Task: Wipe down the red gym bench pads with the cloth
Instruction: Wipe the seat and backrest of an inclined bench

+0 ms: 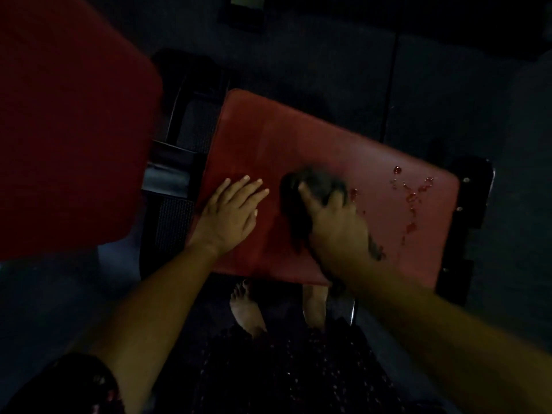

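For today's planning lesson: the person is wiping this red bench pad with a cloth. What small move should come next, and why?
Probably slide the cloth rightward: droplets lie on the seat pad just beyond the right hand, which grips the cloth, while the left hand rests flat on the pad.

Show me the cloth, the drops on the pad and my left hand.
cloth [319, 181], head view, bunched part beyond the fingers.
drops [413, 198], head view, one bead mid-cluster.
left hand [230, 213], head view, back of the hand.
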`<act>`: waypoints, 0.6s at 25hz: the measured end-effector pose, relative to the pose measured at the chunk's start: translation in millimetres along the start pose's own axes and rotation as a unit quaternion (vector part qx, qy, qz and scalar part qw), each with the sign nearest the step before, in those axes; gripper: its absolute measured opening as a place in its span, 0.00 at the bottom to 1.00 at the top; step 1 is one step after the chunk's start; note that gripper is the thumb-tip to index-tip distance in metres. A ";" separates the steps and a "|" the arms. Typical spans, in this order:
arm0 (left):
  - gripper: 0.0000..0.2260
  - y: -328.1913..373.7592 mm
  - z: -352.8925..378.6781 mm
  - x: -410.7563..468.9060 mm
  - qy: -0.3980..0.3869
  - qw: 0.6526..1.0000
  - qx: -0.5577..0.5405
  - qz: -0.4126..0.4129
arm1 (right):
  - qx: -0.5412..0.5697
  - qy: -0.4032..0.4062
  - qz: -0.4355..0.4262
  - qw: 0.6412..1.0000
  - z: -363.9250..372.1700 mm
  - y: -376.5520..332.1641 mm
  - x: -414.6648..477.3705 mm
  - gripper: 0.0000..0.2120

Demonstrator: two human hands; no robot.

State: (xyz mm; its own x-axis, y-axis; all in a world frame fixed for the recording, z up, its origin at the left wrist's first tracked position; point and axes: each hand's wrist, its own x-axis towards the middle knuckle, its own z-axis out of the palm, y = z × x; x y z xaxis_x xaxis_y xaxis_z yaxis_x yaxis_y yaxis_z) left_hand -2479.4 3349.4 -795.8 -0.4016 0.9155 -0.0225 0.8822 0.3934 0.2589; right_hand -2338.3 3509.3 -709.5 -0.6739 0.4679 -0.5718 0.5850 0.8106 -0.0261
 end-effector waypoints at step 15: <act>0.21 30.8 9.2 14.2 0.000 1.000 0.014 0.006 | -0.066 -0.081 -0.130 0.986 73.2 29.8 -103.4 0.51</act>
State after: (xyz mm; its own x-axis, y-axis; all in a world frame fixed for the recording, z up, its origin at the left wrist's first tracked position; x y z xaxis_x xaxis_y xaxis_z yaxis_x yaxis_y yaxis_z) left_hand -2455.7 3375.3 -797.0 -0.3916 0.9199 -0.0203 0.8930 0.3853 0.2325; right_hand -2218.2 3459.2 -711.2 -0.7057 0.1847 -0.6840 0.3312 0.9395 -0.0880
